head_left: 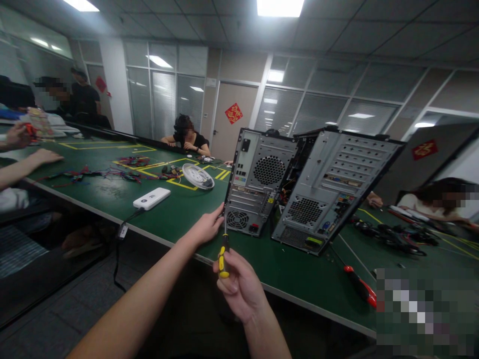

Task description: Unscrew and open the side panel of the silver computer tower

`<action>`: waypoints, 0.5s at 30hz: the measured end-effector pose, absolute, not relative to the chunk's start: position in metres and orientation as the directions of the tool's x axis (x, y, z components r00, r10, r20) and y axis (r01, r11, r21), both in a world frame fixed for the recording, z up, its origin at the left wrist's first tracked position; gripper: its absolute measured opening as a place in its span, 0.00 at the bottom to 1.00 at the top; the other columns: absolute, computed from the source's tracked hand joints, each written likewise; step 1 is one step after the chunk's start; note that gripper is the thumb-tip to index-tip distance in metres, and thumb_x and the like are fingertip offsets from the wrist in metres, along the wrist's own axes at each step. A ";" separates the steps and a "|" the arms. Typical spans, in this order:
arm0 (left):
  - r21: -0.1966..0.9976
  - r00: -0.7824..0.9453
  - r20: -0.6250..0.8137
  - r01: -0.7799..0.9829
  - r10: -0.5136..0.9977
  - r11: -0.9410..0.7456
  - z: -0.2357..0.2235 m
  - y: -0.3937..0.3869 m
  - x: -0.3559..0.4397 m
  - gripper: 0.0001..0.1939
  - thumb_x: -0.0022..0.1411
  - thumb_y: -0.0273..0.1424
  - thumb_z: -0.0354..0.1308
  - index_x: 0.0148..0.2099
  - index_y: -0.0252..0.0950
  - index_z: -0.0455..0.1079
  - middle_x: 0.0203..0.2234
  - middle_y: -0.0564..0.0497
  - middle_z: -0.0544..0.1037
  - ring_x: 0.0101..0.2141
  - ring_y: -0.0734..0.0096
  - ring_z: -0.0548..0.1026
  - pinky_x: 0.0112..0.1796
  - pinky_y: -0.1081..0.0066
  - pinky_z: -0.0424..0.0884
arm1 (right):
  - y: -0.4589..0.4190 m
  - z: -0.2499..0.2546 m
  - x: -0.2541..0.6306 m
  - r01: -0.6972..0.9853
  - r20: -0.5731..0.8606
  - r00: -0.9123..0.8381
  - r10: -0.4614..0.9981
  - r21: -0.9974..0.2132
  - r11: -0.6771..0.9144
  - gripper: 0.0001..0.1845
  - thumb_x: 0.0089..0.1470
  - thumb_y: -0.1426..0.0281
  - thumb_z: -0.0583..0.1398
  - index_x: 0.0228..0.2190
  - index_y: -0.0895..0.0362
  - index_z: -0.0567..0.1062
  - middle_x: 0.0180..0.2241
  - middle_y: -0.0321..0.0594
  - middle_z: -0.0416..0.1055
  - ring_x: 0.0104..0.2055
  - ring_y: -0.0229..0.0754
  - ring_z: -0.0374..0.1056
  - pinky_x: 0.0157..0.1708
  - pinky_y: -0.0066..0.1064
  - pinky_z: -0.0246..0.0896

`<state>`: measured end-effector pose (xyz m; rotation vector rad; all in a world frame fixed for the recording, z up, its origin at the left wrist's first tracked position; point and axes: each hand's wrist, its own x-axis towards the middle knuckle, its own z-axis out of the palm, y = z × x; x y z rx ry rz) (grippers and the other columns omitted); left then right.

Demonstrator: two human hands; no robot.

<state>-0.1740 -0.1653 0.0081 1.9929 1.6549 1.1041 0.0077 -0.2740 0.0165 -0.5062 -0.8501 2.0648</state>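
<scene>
My right hand [239, 285] is closed round the yellow-and-black handle of a screwdriver [223, 254], whose tip points up at the lower left corner of a grey computer case [258, 182]. My left hand [209, 225] rests against that same corner, fingers curled on the case's edge. The case stands upright on the green table [179, 209], rear panel facing me. A second case [329, 189] leans beside it on the right.
A red-handled screwdriver [359, 285] lies near the table's front edge at right. A white power bank [151, 198] with a cable, a white fan grille [197, 176] and loose wires [112, 174] lie left. Other people sit around the table.
</scene>
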 end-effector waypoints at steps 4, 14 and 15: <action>0.655 0.050 0.367 0.695 0.929 -0.297 0.006 -0.162 -0.175 0.33 0.75 0.37 0.48 0.78 0.43 0.50 0.65 0.42 0.74 0.63 0.54 0.74 0.61 0.60 0.69 | -0.274 0.013 0.017 -0.539 -0.060 -0.570 0.820 -0.725 -0.428 0.14 0.55 0.67 0.70 0.33 0.58 0.71 0.27 0.41 0.78 0.14 0.22 0.47 0.15 0.17 0.36; 0.611 -0.087 0.606 0.688 0.791 -0.392 0.024 -0.210 -0.163 0.17 0.72 0.42 0.54 0.53 0.36 0.72 0.41 0.44 0.79 0.39 0.63 0.77 0.45 0.64 0.74 | -0.276 0.036 0.097 -0.440 -0.023 -0.432 0.902 -0.867 -0.233 0.14 0.55 0.65 0.71 0.36 0.58 0.73 0.27 0.38 0.77 0.12 0.20 0.45 0.13 0.17 0.34; 0.598 0.034 0.569 0.669 0.821 -0.442 0.025 -0.219 -0.159 0.17 0.71 0.42 0.56 0.52 0.37 0.73 0.40 0.45 0.79 0.39 0.64 0.77 0.44 0.64 0.74 | -0.277 0.041 0.106 -0.427 -0.020 -0.409 0.912 -0.879 -0.211 0.14 0.54 0.64 0.71 0.36 0.58 0.73 0.27 0.38 0.76 0.12 0.20 0.45 0.14 0.17 0.34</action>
